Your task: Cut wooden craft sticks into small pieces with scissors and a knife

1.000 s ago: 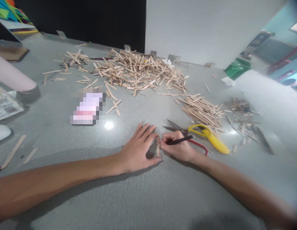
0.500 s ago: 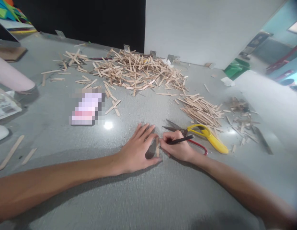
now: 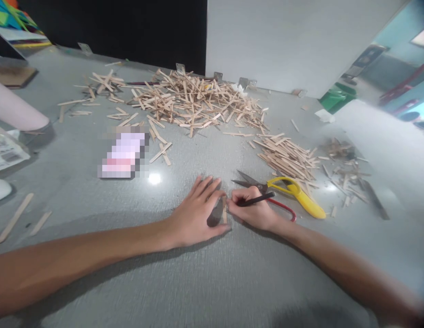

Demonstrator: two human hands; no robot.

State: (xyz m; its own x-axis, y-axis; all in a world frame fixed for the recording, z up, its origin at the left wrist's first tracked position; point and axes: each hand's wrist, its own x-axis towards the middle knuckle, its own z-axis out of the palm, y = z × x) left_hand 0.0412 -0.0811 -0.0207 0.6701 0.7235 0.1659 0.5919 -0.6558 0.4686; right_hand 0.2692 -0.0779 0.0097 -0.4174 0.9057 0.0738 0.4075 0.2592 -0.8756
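My left hand (image 3: 197, 213) lies flat on the grey table (image 3: 205, 282), fingers stretched out, its thumb and forefinger framing a short wooden stick (image 3: 224, 210). My right hand (image 3: 253, 210) is closed around a black pen (image 3: 256, 199), whose tip rests against the stick's right edge. Yellow-handled scissors (image 3: 294, 193) lie just right of my right hand, blades pointing left.
A big heap of wooden sticks (image 3: 194, 101) covers the far middle of the table. A tidier pile (image 3: 287, 155) and a patch of scraps (image 3: 345, 171) lie to the right. A blurred pink-white object (image 3: 123, 154) and two loose sticks (image 3: 14, 217) lie left.
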